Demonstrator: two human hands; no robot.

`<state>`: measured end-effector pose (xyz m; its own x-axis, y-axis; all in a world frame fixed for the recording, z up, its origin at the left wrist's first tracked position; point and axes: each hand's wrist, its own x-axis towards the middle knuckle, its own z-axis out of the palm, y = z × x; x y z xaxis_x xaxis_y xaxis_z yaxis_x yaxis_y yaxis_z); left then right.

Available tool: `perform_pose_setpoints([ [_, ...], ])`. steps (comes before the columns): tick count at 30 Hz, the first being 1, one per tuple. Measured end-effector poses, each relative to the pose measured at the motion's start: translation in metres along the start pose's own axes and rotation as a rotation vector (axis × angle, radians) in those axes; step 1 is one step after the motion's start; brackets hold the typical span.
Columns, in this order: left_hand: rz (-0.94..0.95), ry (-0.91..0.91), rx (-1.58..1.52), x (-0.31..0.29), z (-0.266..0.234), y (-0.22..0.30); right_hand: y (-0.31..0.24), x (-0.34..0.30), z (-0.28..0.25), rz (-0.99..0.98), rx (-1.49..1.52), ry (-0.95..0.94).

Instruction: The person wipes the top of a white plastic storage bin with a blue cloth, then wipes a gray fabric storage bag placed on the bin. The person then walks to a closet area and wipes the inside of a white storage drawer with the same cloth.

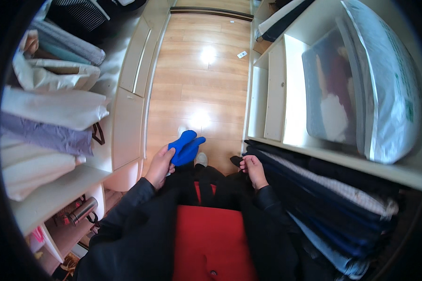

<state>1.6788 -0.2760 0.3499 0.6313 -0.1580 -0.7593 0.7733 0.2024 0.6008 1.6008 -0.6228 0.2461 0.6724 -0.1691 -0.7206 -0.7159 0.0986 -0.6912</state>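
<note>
My left hand grips a bright blue piece of cloth, its thumb pressed on the near side. Two narrow ends of the cloth stick out to the far right; whether it is a glove, a sock or a rag I cannot tell. On the right, the fingers of my right hand are curled together beside the hanging dark trousers. A small dark piece shows at its fingertips, but what it is stays unclear. Below the hands is a white shoe on the wooden floor.
Clothes on hangers line the left cabinet. A metal flask lies on a lower shelf. To the right, folded trousers hang under a shelf holding a translucent bin and a plastic-wrapped bundle. A small white card lies ahead.
</note>
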Motion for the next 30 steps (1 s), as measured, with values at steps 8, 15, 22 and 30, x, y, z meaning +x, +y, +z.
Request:
perform_pose_setpoints([
  [8,-0.083,0.035,0.021,0.173,0.009,0.114,-0.094,0.154,0.007,0.037,-0.062,0.032],
  [15,0.16,0.095,0.354,0.349,0.029,0.17,-0.184,0.293,0.018,0.211,-0.106,0.039],
  [22,-0.037,0.142,0.6,0.426,0.061,0.201,-0.251,0.459,0.015,0.205,-0.199,0.004],
  [30,-0.004,0.303,0.443,0.511,0.13,0.222,-0.281,0.641,0.013,0.237,-0.38,-0.082],
])
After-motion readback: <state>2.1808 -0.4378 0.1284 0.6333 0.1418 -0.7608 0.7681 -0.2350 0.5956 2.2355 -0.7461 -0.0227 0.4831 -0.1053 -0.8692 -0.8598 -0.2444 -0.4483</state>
